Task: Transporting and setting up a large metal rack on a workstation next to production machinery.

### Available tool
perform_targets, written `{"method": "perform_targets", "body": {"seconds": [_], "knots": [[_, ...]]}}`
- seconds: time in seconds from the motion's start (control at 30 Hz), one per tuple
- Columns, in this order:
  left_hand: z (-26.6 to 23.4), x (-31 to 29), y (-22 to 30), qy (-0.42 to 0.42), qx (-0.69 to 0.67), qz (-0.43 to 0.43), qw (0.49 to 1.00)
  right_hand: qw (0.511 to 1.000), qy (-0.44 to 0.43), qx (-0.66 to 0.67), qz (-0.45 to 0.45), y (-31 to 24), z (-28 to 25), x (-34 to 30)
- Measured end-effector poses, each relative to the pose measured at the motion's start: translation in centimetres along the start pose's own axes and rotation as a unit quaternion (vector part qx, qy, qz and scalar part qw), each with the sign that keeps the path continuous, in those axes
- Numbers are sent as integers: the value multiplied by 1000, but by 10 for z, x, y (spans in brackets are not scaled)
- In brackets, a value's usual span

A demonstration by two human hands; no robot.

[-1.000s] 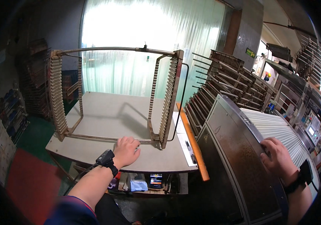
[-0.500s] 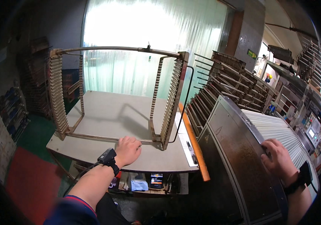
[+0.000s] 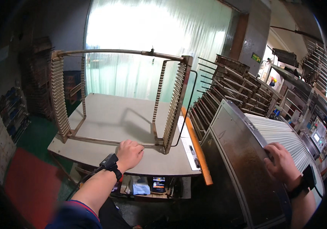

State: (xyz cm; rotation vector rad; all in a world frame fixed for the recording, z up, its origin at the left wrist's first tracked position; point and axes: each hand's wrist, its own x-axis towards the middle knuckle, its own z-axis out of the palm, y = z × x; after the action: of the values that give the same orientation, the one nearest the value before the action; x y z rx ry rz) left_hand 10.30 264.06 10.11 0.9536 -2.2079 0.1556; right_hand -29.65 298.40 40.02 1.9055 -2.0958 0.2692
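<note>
A slotted metal rack [image 3: 117,142] stands upright on a pale table [image 3: 102,114]; rows of notches line its side posts and no boards sit in them. My left hand [image 3: 130,154] is at the rack's bottom front bar, its fingers curled over the bar, with the fingertips partly hidden. At the right, my right hand [image 3: 282,162] rests on the top edge of a steel machine [image 3: 243,152], fingers loosely bent and thumb apart, holding nothing. The machine's conveyor of pale rollers [image 3: 278,131] runs beside that hand. Both wrists wear black strapped devices.
Paper with a pen and clip [image 3: 189,150] lies at the table's right side, beside an orange bar [image 3: 197,149]. Stacked metal racks [image 3: 228,87] stand behind the machine. A shelf under the table holds a blue-white packet [image 3: 141,186]. Translucent strip curtains [image 3: 133,72] hang behind.
The view has shifted very slightly. Both hands keep their places, the left at the rack's bar and the right on the machine's edge.
</note>
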Motion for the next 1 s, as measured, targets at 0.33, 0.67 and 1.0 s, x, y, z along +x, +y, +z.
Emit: {"method": "perform_targets", "body": {"seconds": [0.33, 0.67, 1.0], "knots": [[3, 3, -7, 5, 24, -56, 998, 1000, -2, 2, 0, -1, 0, 0], [0, 9, -12, -77, 1, -83, 994, 1000, -4, -1, 13, 0, 0, 1], [-2, 17, -15, -124, 5, -87, 988, 1000, 2, 7, 11, 1, 3, 1]]}}
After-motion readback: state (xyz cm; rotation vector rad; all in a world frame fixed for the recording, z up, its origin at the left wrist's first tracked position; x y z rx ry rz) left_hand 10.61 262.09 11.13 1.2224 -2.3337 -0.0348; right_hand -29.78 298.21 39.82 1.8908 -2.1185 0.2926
